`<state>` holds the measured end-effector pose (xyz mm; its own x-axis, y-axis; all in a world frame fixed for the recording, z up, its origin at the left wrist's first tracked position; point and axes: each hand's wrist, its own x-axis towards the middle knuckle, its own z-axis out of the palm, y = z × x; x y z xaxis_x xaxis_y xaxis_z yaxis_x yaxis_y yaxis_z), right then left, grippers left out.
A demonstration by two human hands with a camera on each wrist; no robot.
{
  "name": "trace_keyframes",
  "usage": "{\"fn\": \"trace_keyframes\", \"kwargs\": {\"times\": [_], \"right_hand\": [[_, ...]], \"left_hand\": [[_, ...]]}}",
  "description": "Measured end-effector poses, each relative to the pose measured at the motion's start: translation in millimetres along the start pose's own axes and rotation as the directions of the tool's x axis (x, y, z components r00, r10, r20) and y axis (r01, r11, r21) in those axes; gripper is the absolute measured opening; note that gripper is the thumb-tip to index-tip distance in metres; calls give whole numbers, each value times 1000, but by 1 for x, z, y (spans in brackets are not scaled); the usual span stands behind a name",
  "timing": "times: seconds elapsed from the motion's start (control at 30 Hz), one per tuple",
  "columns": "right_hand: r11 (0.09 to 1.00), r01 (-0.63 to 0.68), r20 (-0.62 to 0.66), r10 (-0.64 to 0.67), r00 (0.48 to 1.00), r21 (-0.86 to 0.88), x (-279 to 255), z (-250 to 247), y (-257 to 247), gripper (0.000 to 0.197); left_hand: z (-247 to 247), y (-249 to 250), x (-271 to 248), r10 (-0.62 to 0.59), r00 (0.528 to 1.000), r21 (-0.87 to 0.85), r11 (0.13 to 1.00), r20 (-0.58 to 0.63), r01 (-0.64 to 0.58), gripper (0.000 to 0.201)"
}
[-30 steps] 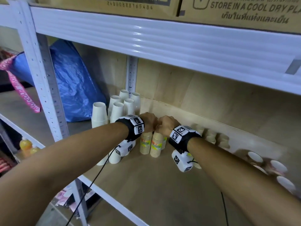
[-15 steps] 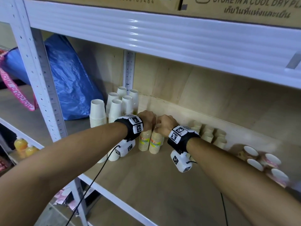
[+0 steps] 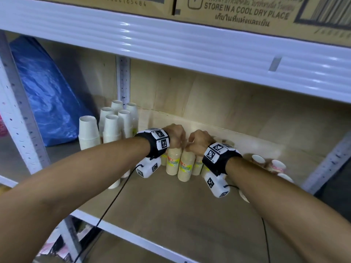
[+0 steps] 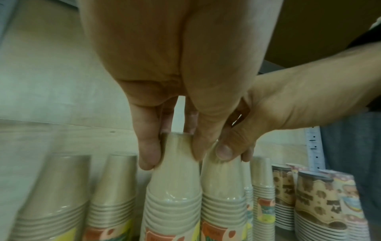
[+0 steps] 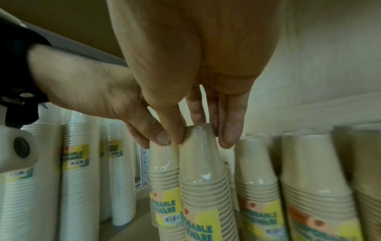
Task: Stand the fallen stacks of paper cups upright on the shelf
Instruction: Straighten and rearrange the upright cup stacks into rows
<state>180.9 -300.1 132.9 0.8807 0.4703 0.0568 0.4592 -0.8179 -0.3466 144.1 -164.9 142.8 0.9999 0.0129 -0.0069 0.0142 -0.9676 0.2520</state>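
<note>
Two tan paper cup stacks with yellow labels stand side by side, bottoms up, mid-shelf. My left hand [image 3: 175, 137] pinches the top of the left tan stack [image 3: 172, 162] between thumb and fingers; the left wrist view shows the left hand [image 4: 173, 156] on that stack [image 4: 173, 195]. My right hand [image 3: 197, 142] pinches the top of the right tan stack [image 3: 186, 168], and the right wrist view shows the right hand [image 5: 201, 138] on this stack [image 5: 204, 187]. The two hands almost touch. Both stacks lean slightly toward each other at the top.
Tall white cup stacks [image 3: 112, 130] stand at the back left, and a blue bag [image 3: 47, 95] lies beyond the post. More tan stacks [image 5: 309, 187] stand to the right, then patterned stacks [image 4: 317, 199]. The upper shelf beam [image 3: 190, 50] hangs close overhead. Bare shelf board [image 3: 180, 215] lies in front.
Both hands have stayed on the tops of the two tan stacks. The head view has shifted slightly, and the stacks look much as before.
</note>
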Motion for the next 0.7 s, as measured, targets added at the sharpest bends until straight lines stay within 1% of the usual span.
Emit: {"fn": "trace_keyframes", "kwargs": {"times": [0.1, 0.17, 0.27, 0.33, 0.43, 0.57, 0.7], "right_hand": [[998, -61, -16, 61, 998, -2, -7, -8, 17, 36], [996, -87, -25, 87, 996, -17, -11, -12, 28, 32], [992, -117, -28, 116, 993, -39, -17, -17, 43, 27], [993, -114, -9, 114, 993, -13, -20, -18, 54, 28], [993, -116, -5, 116, 993, 19, -22, -18, 67, 22], [990, -140, -31, 140, 990, 11, -20, -13, 77, 14], [986, -169, -51, 169, 984, 13, -15, -6, 79, 18]], "left_hand": [[5, 18, 6, 51, 999, -11, 999, -8, -51, 39], [9, 28, 11, 84, 996, -17, 996, 3, -84, 40], [16, 43, 18, 102, 994, -33, 994, 26, -102, 34], [20, 51, 21, 121, 992, -33, 992, 38, -120, 30], [26, 60, 26, 148, 987, -34, 989, 58, -146, 26], [32, 67, 32, 168, 984, -31, 986, 59, -166, 27], [38, 67, 36, 167, 983, -17, 986, 72, -166, 25]]}}
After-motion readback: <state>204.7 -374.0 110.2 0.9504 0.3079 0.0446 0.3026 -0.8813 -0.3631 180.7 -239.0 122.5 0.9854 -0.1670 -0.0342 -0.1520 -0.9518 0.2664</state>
